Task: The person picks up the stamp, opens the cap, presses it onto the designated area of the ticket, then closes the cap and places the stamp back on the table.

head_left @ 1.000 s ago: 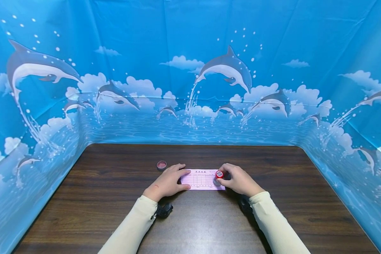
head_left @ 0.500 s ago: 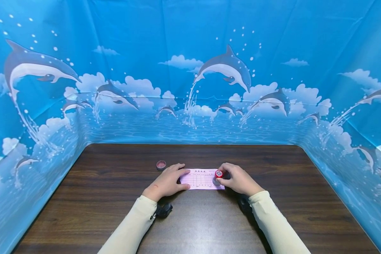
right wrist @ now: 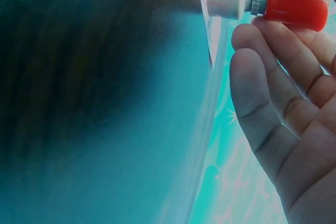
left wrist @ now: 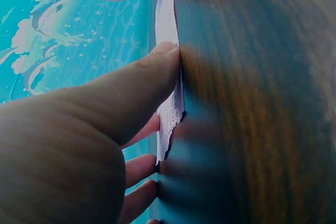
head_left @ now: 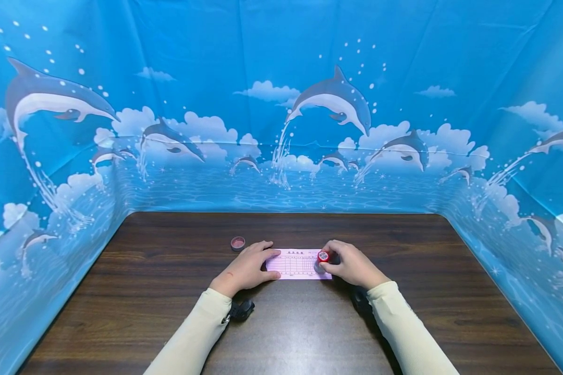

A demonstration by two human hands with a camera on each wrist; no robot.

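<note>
Head view: left hand (head_left: 246, 267), thumb and fingers apart, presses left end of pink slip (head_left: 293, 266) to desk (head_left: 169, 271), probably against sliding; right hand (head_left: 356, 265) pinches red-topped stamp (head_left: 323, 257) upright over slip's right end, likely for even pressure.

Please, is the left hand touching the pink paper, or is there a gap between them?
Touching. The left wrist view shows it: the thumb of the left hand lies on the pink paper, with no gap under its tip.
</note>
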